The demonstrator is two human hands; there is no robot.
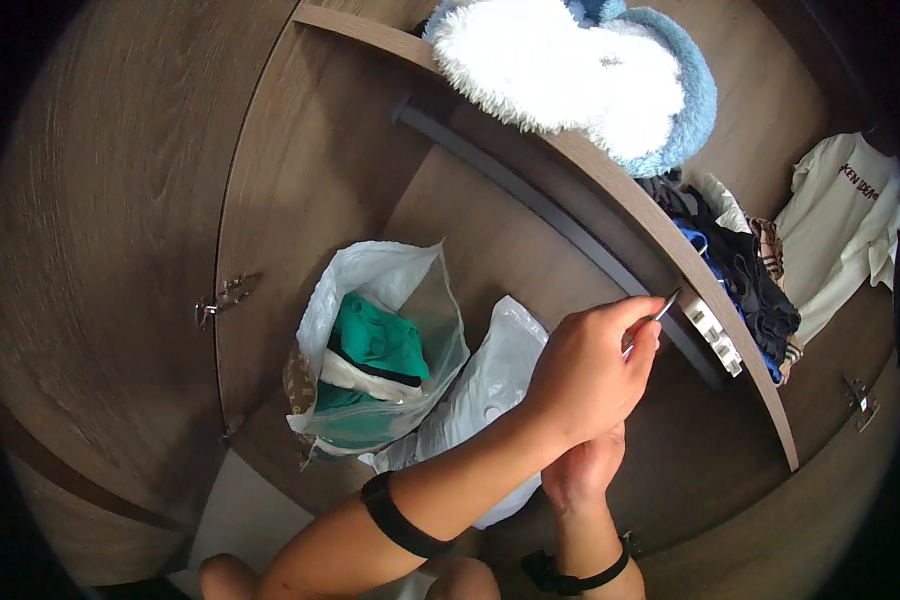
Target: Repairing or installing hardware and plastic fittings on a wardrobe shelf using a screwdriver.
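Note:
My left hand (602, 372) is closed, its thumb and forefinger pinching a thin metal rod (667, 305) whose tip points up and right. That tip is close to a small white slotted fitting (714, 340) on the side of the curved wooden board (610, 175); I cannot tell whether they touch. Just below and partly behind it is my right hand (582, 472), with its fingers mostly hidden by the left hand. A dark grey hanging rail (560, 222) runs diagonally behind both hands.
An open clear-and-white bag (370, 262) holds green and white clothes (380, 335). Beside it lies a white plastic bag (490, 385). A white-and-blue fluffy item (560, 65) rests on the board. Dark clothes (745, 265) and a cream shirt (840, 225) lie beyond. A cabinet door (120, 230) stands left.

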